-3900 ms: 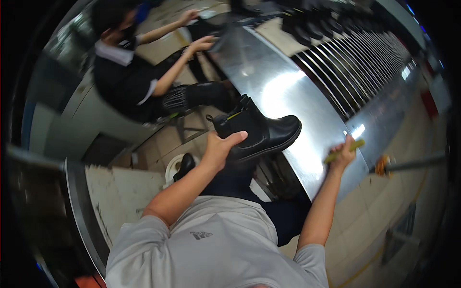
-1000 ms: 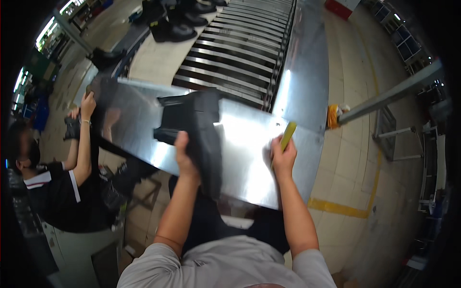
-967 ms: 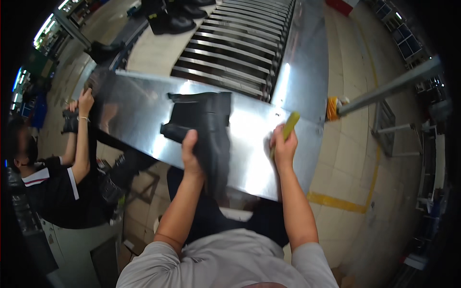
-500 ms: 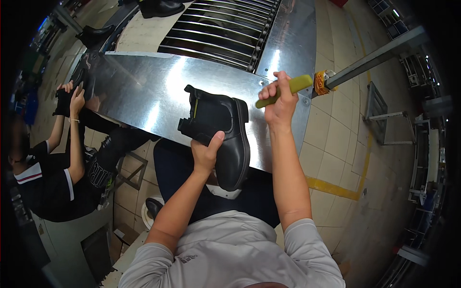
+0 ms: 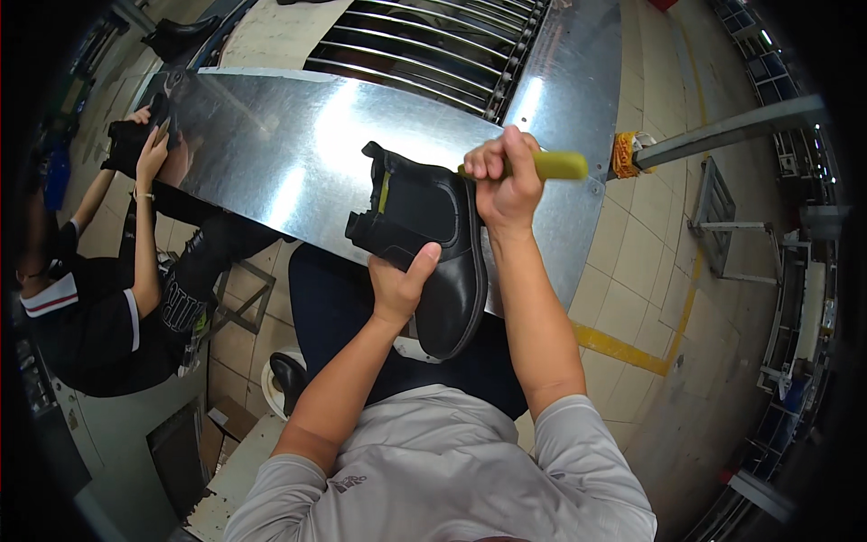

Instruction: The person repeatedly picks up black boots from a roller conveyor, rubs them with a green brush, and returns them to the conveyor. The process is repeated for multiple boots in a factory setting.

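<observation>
A black ankle boot [image 5: 452, 285] lies on its side over the near edge of the metal table, its toe toward me and its sole edge to the right. My left hand [image 5: 404, 280] grips it from the left, thumb across the upper and fingers hidden beneath. In my right hand [image 5: 508, 181] is a yellow-green bar [image 5: 562, 165], held in closed fingers, its right end sticking out past them. The bar's left tip meets the boot near the heel; whether it presses on it I cannot tell.
The shiny metal table [image 5: 244, 154] borders a roller conveyor [image 5: 420, 54] ahead. A grey metal post [image 5: 722, 134] with orange wrapping stands at the right. On the left, a seated co-worker [image 5: 90, 316] handles another black boot [image 5: 131, 144]. A cardboard box [image 5: 233, 419] lies low at left.
My right hand has moved left with the bar, from beside the boot to its heel edge, and the bar has turned nearly level. My left hand keeps its hold.
</observation>
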### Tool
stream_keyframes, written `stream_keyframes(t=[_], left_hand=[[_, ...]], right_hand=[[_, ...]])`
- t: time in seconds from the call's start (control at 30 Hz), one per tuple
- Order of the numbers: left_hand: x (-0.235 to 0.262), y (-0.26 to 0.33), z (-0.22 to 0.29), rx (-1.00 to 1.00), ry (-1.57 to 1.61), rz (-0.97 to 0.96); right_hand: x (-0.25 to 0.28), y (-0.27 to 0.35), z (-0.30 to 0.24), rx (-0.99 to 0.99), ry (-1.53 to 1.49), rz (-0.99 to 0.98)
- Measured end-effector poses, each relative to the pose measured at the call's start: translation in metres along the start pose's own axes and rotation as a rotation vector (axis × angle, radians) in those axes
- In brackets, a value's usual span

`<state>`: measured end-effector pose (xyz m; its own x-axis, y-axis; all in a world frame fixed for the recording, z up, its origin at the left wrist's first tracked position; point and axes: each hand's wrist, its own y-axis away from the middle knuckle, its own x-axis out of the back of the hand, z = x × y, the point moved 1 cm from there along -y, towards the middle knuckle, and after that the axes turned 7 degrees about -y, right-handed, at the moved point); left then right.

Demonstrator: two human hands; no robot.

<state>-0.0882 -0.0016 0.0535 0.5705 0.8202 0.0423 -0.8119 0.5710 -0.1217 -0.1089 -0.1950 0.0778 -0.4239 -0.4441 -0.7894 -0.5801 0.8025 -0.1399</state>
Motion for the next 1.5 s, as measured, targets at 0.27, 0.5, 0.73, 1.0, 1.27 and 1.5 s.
stream_keyframes(t=[0.27,0.5,0.73,1.0,1.27,1.5], left_hand=[[0.002,-0.004,-0.001,-0.031,0.022,0.003],[0.007,-0.003,-0.008,-0.029,0.013,0.015],[0.005,-0.001,-0.011,-0.015,-0.018,0.014],[0.007,-0.001,-0.008,0.003,0.024,-0.014],[0.006,-0.002,-0.011,-0.088,-0.01,0.059],[0.003,0.002,-0.015,-0.035,-0.01,0.037]], right_hand=[[-0.006,0.053,-0.018,0.147,0.06,-0.051],[-0.007,0.067,-0.019,0.162,0.133,-0.148],[-0.004,0.059,-0.023,0.022,0.081,-0.157],[0.001,0.08,-0.03,0.024,0.018,-0.166],[0.007,0.086,-0.03,0.01,0.015,-0.227],[-0.001,0.087,-0.029,0.024,0.153,-0.347]])
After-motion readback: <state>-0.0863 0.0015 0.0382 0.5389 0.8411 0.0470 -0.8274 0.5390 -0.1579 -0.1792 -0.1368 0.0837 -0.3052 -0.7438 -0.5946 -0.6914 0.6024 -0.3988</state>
